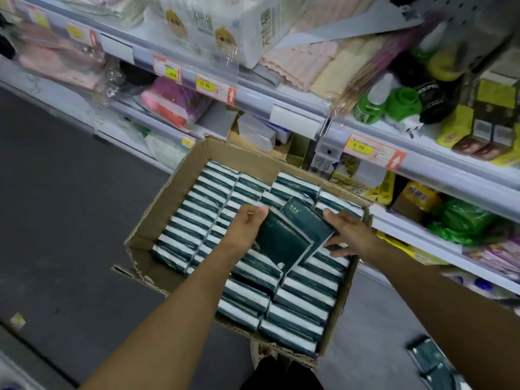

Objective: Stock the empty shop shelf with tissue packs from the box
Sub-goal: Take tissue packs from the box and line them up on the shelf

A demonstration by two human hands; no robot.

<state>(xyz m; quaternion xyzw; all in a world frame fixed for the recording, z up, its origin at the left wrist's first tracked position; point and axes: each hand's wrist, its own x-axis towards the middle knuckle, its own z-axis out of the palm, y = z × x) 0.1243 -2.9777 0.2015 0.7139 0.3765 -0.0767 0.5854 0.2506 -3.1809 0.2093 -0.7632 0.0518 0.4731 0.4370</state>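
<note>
Box (157, 204): open cardboard, on the floor below the shelving; rows of dark green tissue packs fill it edge to edge.
Left hand (247, 223): over the box centre, fingers curled on the left edge of the lifted packs (284, 243).
Lifted packs: two or three, held just above the rows, between both hands; long axis runs from the box's near-left toward its far-right corner.
Right hand (347, 232): thumb on top, fingers under the right edge, clamping.
Shelf (422, 170): lies up and right of the hands; right hand nearer. The empty bay is not identifiable.
Judgement: lift clear, then swing right.
</note>
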